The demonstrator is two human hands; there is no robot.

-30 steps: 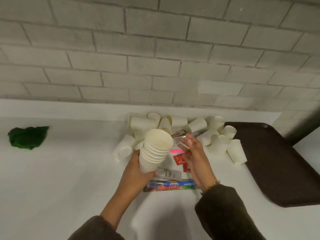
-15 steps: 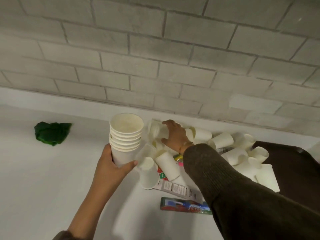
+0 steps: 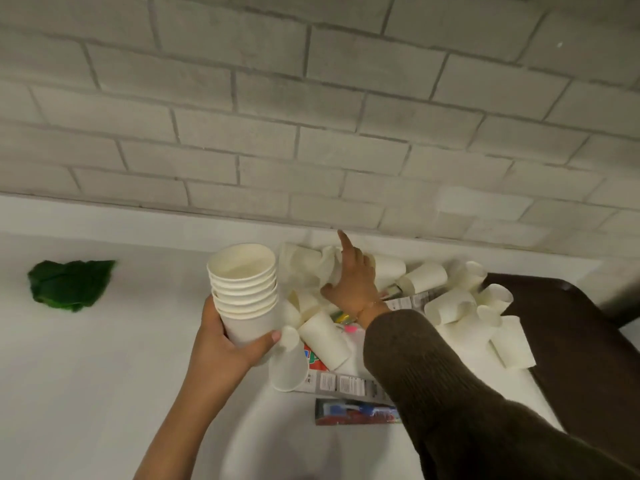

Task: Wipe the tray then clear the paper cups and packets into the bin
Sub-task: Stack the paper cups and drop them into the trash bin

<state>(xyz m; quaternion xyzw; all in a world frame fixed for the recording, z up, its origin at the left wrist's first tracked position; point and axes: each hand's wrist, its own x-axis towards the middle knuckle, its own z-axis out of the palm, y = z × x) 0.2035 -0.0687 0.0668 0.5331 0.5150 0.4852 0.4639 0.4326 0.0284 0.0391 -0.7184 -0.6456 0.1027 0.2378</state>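
Observation:
My left hand (image 3: pixel 228 344) grips a stack of several nested white paper cups (image 3: pixel 247 292), held upright above the white counter. My right hand (image 3: pixel 353 282) reaches into the far side of the pile of loose paper cups (image 3: pixel 446 306) near the wall, fingers around a blurred white cup (image 3: pixel 322 268), index finger pointing up. Packets lie under and in front of the pile: a toothbrush packet (image 3: pixel 356 412) and a grey-white packet (image 3: pixel 343 384). The dark brown tray (image 3: pixel 588 358) sits at the right, with some cups resting over its left edge.
A crumpled green cloth (image 3: pixel 71 284) lies on the white counter (image 3: pixel 86 375) at the left. A grey brick wall (image 3: pixel 311 116) rises right behind the pile. No bin is in view.
My right hand moved from the packets near me to the back of the pile and now lifts a cup there. The left hand with the stack shifted left and up; the view tilted.

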